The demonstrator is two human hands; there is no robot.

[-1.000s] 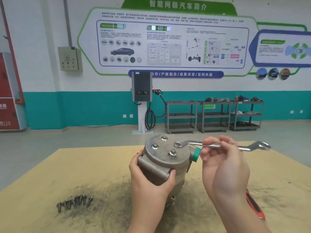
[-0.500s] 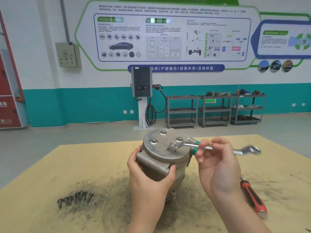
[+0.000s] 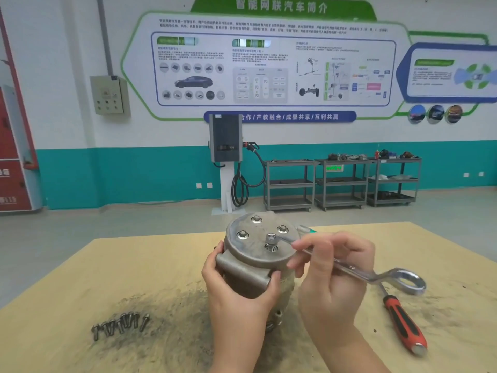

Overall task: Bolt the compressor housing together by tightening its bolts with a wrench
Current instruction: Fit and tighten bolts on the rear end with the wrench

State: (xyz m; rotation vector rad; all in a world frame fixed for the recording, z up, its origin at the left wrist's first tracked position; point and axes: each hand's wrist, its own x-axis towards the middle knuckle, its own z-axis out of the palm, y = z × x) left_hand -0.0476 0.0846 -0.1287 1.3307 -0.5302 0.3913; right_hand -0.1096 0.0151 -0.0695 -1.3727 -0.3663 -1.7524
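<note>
wrench [image 3: 347,267] now seated on nearest bolt [image 3: 271,240], right hand [image 3: 332,275] gripping

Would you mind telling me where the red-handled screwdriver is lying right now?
The screwdriver lies on the table at lower right of the head view, beyond the right hand, its shaft passing under the wrench.

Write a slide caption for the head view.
Left hand steadies the compressor while the right hand sets a wrench on a bolt.
</note>
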